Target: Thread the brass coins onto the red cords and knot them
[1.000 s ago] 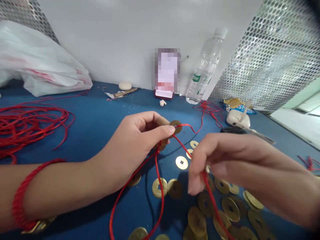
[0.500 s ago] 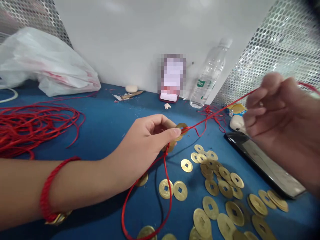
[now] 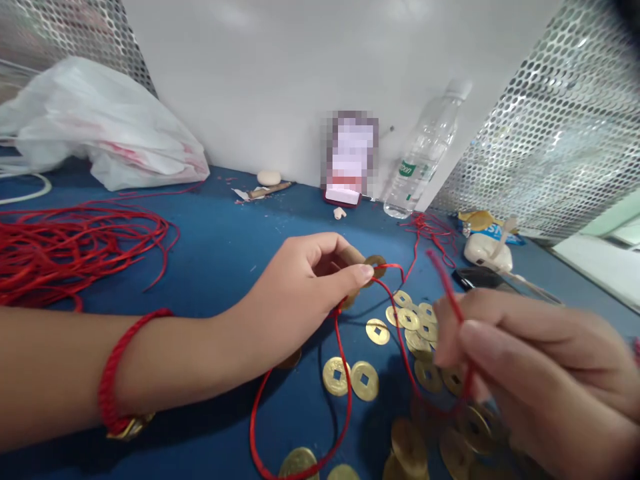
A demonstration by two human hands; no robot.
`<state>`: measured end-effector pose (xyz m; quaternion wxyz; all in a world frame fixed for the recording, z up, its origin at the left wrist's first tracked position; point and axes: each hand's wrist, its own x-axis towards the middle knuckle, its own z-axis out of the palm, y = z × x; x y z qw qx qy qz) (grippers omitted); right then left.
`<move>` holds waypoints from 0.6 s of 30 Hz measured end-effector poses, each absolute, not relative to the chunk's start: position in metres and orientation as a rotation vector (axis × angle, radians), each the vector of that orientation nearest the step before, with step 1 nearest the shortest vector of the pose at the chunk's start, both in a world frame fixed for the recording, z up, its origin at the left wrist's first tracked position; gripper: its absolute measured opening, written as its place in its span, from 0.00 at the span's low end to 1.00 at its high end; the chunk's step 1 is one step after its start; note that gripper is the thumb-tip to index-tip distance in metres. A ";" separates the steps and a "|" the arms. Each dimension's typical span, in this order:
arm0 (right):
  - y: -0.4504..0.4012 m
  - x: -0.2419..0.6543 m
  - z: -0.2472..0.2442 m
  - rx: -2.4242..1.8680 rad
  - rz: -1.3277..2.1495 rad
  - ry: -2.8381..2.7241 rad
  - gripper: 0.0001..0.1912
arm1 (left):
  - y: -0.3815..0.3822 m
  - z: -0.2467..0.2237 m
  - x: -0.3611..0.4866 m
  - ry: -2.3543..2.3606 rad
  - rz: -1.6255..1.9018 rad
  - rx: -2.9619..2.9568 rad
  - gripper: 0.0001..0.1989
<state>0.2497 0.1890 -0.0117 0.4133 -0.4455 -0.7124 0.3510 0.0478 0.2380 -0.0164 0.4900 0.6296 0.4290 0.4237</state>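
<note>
Brass, round and square-holed, the coin [image 3: 375, 263] sits pinched between the thumb and fingers of the left hand [image 3: 300, 293] above the blue tabletop [image 3: 220, 247]. A thin red cord [image 3: 345, 373] runs from it, looping down to the right hand [image 3: 530, 373], which pinches the cord's free end above loose brass coins [image 3: 360, 380].

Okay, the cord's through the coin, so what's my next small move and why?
Probably draw the right hand away to take up slack: the red cord hangs in a loose loop from the coin pinched in the left hand.
</note>
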 end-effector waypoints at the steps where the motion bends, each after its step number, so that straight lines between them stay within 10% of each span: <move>1: 0.186 0.244 -0.015 -1.150 0.893 -1.815 0.16 | 0.238 -0.016 0.048 1.041 1.018 1.544 0.08; 18: 0.193 0.236 -0.013 -1.249 0.950 -1.843 0.23 | 0.232 -0.014 0.049 1.064 1.053 1.787 0.08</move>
